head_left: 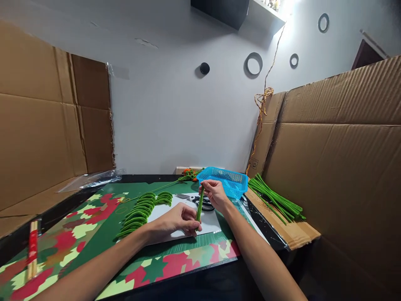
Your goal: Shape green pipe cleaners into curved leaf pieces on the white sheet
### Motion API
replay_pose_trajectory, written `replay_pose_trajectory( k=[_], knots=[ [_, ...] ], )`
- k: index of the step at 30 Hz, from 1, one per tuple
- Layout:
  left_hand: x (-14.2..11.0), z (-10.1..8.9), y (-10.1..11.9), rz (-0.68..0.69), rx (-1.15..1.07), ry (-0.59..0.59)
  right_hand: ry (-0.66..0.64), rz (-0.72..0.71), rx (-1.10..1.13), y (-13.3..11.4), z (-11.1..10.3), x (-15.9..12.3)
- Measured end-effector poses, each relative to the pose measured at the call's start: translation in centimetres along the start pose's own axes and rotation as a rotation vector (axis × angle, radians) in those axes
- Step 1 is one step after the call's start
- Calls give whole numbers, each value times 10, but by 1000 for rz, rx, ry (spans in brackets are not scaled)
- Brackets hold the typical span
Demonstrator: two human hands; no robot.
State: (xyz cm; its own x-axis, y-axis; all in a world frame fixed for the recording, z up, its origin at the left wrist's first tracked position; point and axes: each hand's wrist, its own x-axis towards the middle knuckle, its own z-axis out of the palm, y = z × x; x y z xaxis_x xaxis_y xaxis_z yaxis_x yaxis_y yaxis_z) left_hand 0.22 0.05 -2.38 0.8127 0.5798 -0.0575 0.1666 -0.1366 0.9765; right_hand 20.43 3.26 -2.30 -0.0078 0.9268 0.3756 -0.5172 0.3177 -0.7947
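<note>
A green pipe cleaner [199,207], seemingly folded into a narrow strip, stands nearly upright between my hands. My left hand [178,219] pinches its lower end, and the fingers of my right hand [213,193] close on its top. Behind it, a pair of scissors [206,205] with black handles lies on a white sheet [178,230], partly hidden by my hands. To the left, bent green pipe cleaner pieces [139,211] are lined up in a slanting row. A smaller group of similar curved pieces [163,198] lies beside them.
A blue plastic basket [241,190] stands at the back. Long green pipe cleaners [277,200] lie on cardboard at the right. Behind the row rests an orange flower [189,173] on a green stem. Wrapped chopsticks [32,251] are at far left. Cardboard walls [338,159] flank the table.
</note>
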Motion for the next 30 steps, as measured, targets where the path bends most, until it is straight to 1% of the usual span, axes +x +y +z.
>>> replay_pose_trajectory(
  k=[6, 10, 15, 17, 22, 27, 30],
  knots=[
    [1, 2, -3, 14, -4, 1, 4, 10, -34, 3, -1, -3],
    [-1, 6, -5, -26, -42, 59, 13, 1, -25, 4, -2, -5],
    [-4, 12, -6, -9, -135, 122, 1, 4, 33, 4, 0, -7],
    [-4, 11, -6, -9, -155, 120, -5, 2, 53, 4, 1, -8],
    [-4, 7, -7, 22, -143, 72, 5, -10, 49, 3, 1, -6],
    [-2, 10, -8, 23, -170, 114, 10, -16, 44, 2, -1, -7],
    [-1, 10, -7, 9, -146, 108, 20, -10, 47, 1, -3, -7]
  ],
)
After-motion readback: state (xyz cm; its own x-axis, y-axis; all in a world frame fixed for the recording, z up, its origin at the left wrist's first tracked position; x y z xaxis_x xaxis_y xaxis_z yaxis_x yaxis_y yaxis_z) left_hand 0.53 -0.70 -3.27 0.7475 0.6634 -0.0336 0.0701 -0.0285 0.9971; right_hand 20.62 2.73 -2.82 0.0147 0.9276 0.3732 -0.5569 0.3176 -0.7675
